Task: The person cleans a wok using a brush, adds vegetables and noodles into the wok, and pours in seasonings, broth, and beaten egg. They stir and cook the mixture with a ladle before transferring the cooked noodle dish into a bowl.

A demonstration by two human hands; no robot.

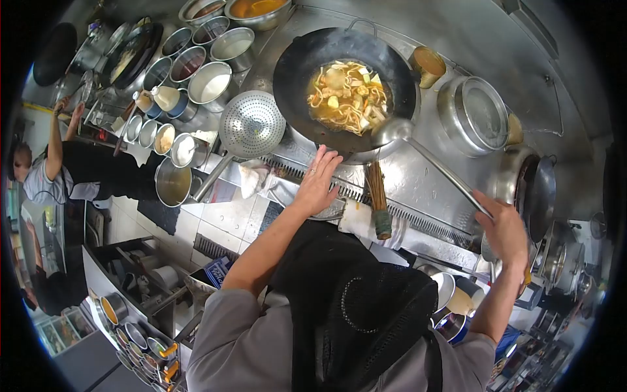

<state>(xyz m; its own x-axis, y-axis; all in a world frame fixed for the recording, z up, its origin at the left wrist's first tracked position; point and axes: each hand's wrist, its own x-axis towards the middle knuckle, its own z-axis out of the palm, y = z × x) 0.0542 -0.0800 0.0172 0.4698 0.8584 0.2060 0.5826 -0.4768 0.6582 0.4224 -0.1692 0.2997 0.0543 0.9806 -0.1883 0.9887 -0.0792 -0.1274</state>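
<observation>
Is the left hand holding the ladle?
No, the right hand grips the ladle by its handle, while the left hand is open at the wok.

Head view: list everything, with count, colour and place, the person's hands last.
Wok: one, black, top centre
Noodles: one portion, yellowish, in wok
Ladle: one, silver, at wok's rim
Strainer: one, silver, left of wok
Brush: one, brown-green, below wok
Pot: one, silver, right of wok
Bottles: at least two, cream and tan, upper left
Metal containers: many, silver, mostly left
Co-worker: at least one, grey top, far left
Left hand: one, bare, at wok's near rim
Right hand: one, bare, on ladle handle
</observation>
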